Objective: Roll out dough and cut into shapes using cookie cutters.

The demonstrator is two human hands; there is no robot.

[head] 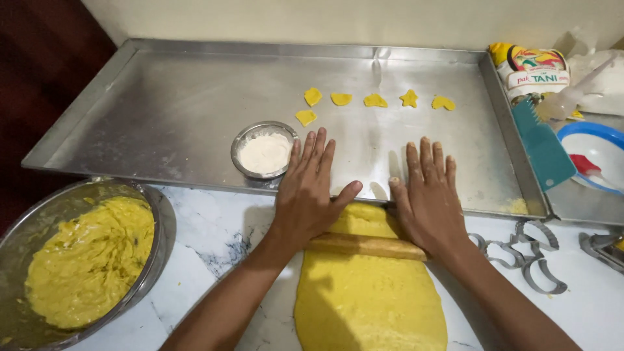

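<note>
Centrally, a wooden rolling pin (367, 246) lies crosswise on a sheet of yellow dough (370, 292) spread flat on the white marble tabletop (214, 227). The left hand (309, 192) and right hand (429, 198) both rest palms down on the pin, fingers stretched flat and open, gripping nothing, fingertips reaching over the near rim of a large metal tray (162, 97). The dough sheet runs from just under the tray's edge toward the bottom of the view. On the tray stand a small steel bowl of white flour (263, 151), just beside the left hand, and six small yellow dough cut-outs (375, 101) in a loose row, one star-shaped. Left of the dough, a large steel bowl (159, 224) holds more yellow dough mix. Right of the dough, metal cookie cutters (533, 250) lie on the tabletop. Further right: a teal scraper (543, 146), a printed packet (533, 68), a blue-rimmed dish (595, 153). A pale wall (325, 19) backs the tray
</note>
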